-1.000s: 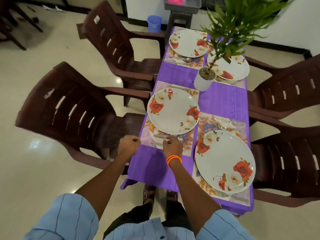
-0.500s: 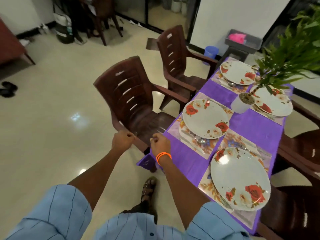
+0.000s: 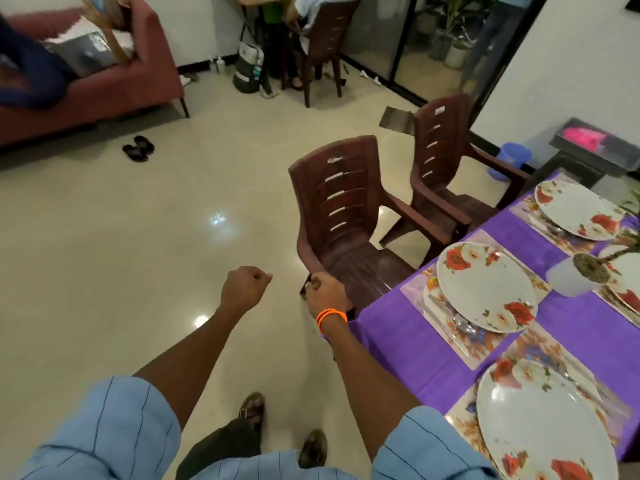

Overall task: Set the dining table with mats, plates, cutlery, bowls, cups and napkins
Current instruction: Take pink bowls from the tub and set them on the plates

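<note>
Hands curled and holding nothing: left hand point(image 3: 244, 287), right hand point(image 3: 323, 292), both off the counter point(image 3: 398, 327). Plates point(image 3: 486, 285) sit on mats point(image 3: 446, 323); bowls, cups, napkins absent. Fetch them next, probably in stable stacks.

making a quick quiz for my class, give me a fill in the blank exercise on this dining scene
1. The cloth on the dining table is ____ in colour.
2. The round white plates are printed with red ____.
3. The right hand wears two ____ bands at the wrist.
4. Both the right hand and the left hand have curled fingers and hold ____.

Missing words: purple; flowers; orange; nothing
</note>
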